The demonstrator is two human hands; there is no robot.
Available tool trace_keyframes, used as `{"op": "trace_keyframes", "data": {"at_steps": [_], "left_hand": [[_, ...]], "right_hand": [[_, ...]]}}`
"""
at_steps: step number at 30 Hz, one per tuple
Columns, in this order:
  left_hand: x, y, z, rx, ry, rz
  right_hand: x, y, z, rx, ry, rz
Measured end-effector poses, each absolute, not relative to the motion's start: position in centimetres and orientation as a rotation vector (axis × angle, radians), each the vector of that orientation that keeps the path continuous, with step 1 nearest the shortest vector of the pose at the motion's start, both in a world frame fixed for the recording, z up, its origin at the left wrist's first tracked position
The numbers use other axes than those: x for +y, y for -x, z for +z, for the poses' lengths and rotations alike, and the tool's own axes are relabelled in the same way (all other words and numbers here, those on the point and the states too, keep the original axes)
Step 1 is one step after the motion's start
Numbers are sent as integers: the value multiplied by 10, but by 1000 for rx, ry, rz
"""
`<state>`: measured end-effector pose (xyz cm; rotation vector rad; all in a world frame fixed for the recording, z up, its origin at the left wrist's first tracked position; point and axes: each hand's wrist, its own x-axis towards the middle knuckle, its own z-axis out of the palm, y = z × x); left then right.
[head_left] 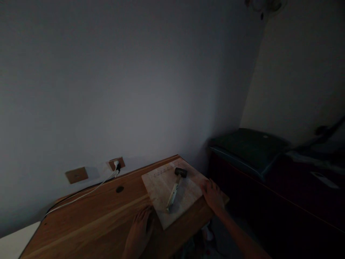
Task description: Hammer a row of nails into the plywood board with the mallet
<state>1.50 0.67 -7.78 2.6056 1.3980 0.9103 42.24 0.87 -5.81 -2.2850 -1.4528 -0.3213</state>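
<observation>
A pale, square-cornered board (159,185) lies on the wooden desk. A mallet (174,192) with a dark head and a light handle rests on top of it, its head toward the wall. My left hand (139,226) is on the desk beside the board's left edge, holding nothing, its fingers loosely bent and the thumb apart. On the board's right side lies my right hand (212,196), its fingers stretched over the surface near the edge. Neither hand touches the mallet. Small dark marks run along the board's far left edge, too small to make out.
The wooden desk (88,216) stands against a grey wall, with a round cable hole (119,189). White and black cables run from a wall socket (116,164) along its back edge. To the right, a dark green cushion (250,147) lies on a dark red bed-like surface. The light is dim.
</observation>
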Motion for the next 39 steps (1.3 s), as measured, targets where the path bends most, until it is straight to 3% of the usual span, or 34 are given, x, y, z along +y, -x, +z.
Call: {"op": "trace_keyframes", "data": {"at_steps": [25, 39], "left_hand": [[16, -9, -90, 1325, -2599, 937], [-38, 24, -76, 1364, -2532, 1347]], "right_hand": [[13, -427, -60, -1373, 2353, -281], [11, -434, -70, -1407, 2207, -352]]}}
